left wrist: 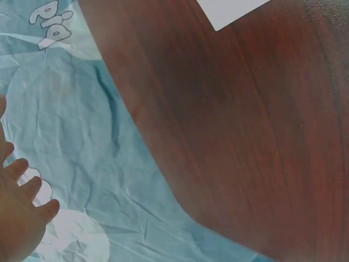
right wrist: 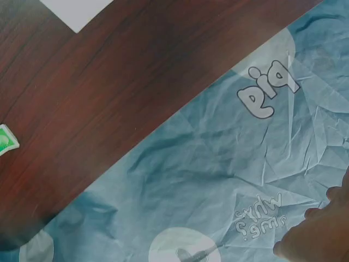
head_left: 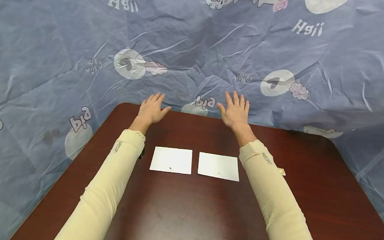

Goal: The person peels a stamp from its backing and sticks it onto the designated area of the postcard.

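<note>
Both hands are held out over the far part of the table, fingers spread and holding nothing. The left hand (head_left: 150, 110) is near the far left corner, its fingertips at the lower left of the left wrist view. The right hand (head_left: 236, 112) reaches past the far edge, overlapping the cloth behind it in the head view. Two white cards lie side by side between the forearms: a left card (head_left: 171, 160) with a small dark mark at its near edge, and a right card (head_left: 218, 166) with a fainter mark.
A small packet (head_left: 281, 171), green and white in the right wrist view, lies beside the right sleeve, partly hidden. A dark object (head_left: 141, 154) peeks out by the left cuff. Blue-grey printed cloth (head_left: 190, 42) hangs behind the dark wooden table (head_left: 178, 215).
</note>
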Available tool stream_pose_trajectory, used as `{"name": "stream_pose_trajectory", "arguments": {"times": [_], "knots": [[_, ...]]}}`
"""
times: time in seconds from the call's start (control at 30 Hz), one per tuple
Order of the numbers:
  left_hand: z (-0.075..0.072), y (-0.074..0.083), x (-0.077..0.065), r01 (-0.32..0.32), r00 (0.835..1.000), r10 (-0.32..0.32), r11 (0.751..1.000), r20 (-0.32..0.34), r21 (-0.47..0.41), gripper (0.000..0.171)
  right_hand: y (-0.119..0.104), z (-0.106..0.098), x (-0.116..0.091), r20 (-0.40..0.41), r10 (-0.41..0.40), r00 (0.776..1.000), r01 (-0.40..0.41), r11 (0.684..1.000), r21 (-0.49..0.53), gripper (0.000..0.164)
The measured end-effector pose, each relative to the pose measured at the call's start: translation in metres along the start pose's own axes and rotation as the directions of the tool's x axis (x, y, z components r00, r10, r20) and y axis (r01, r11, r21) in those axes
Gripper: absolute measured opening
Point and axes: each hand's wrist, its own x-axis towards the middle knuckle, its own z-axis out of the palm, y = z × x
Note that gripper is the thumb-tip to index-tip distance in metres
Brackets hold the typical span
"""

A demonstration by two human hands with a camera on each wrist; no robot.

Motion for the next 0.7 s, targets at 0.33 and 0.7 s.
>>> {"name": "stream_pose_trajectory", "arguments": {"times": [0.33, 0.7], "knots": [[0.010, -0.002, -0.007, -0.085, 0.975, 0.047, 0.981, -0.215, -0.172, 0.048, 0.006, 0.015, -0.015, -0.232, -0.105, 0.967, 0.139, 0.981, 0.134, 0.058], [0.021, 0.023, -0.022, -0.264, 0.915, 0.138, 0.915, -0.378, -0.306, 0.032, 0.013, 0.026, -0.051, -0.420, -0.137, 0.897, 0.299, 0.887, 0.351, 0.044]]}}
